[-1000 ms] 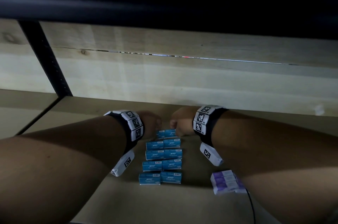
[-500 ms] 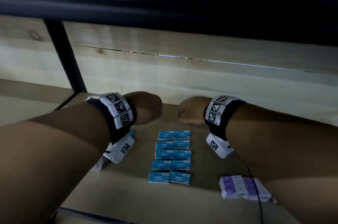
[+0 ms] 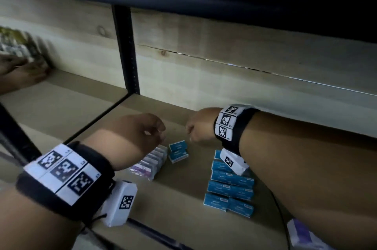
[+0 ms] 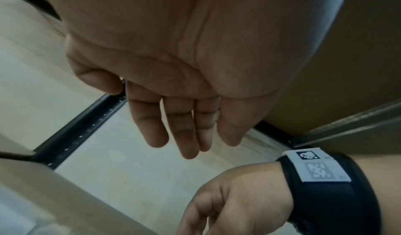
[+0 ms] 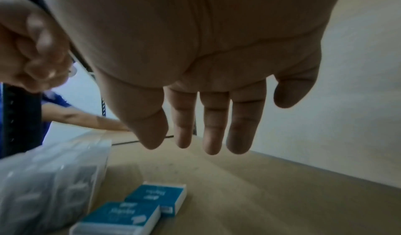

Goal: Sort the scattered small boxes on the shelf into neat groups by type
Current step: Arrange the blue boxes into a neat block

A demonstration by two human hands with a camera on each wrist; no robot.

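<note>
Just below your hands, two loose blue boxes [image 3: 178,151] lie on the shelf [image 3: 179,204] beside a clear-wrapped pack [image 3: 150,163], apart from the tidy blue stack [image 3: 229,188]. Your left hand [image 3: 140,135] and right hand [image 3: 201,127] hover with relaxed, empty fingers.

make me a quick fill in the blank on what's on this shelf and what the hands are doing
1. The two loose boxes between the hands are ____ in colour.
2. The tidy rows of boxes lie under the ____ forearm.
3. The right hand holds ____; its fingers hang straight.
4. The clear-wrapped pack lies just below the ____ hand.

Missing words: blue; right; nothing; left
</note>
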